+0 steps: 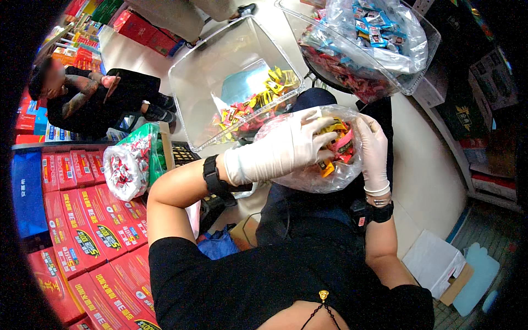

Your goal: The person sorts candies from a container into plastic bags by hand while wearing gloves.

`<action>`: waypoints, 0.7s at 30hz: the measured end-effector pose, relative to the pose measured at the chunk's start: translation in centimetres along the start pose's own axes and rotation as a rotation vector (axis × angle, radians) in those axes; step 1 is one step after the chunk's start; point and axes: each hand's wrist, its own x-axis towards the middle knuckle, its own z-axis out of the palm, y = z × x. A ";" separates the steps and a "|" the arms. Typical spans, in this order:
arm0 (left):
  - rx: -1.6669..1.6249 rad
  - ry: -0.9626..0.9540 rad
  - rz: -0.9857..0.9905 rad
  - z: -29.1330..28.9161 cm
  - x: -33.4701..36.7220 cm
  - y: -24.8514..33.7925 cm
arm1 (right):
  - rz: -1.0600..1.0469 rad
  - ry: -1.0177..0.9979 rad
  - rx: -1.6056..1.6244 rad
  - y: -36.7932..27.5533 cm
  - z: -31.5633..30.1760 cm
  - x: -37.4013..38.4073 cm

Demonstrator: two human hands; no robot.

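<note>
A clear plastic bag (313, 184) of wrapped candies (344, 144) in red, yellow and pink rests on my lap, its mouth facing up. My left hand (300, 140), in a white glove, reaches across the bag from the left. Its fingers are spread and slightly bent over the candies; their tips touch or nearly touch the wrappers. On the right, my gloved right hand (375, 148) grips the edge of the bag between thumb and fingers. Beyond my knees stands a clear plastic bin (206, 71) with yellow and red wrapped candies (264, 93) gathered along its near right side.
Another clear bin (404, 85) at the far right holds red-wrapped candies and a bag of blue packets (377, 33). To my left are stacked red boxes (93, 220) and a bag of red-and-white candies (124, 173). A person (82, 99) sits beyond; a white carton (434, 261) lies right.
</note>
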 end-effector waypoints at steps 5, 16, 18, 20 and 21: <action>-0.314 0.068 0.124 -3.5 0.8 -3.0 | -0.027 0.008 -0.045 -0.3 -0.2 -0.1; -0.160 -0.388 -0.628 5.1 -4.6 -21.9 | -0.019 0.009 -0.034 0.3 -0.5 0.4; -0.205 -0.257 -0.523 10.4 -6.8 -24.6 | 0.005 -0.012 -0.003 0.7 -0.3 0.6; -0.117 -0.386 -0.690 10.6 -4.3 -23.1 | 0.010 0.024 -0.018 0.5 -0.8 0.5; -0.151 -0.349 -0.711 11.4 -4.7 -23.1 | 0.014 0.024 -0.003 0.5 -0.7 0.4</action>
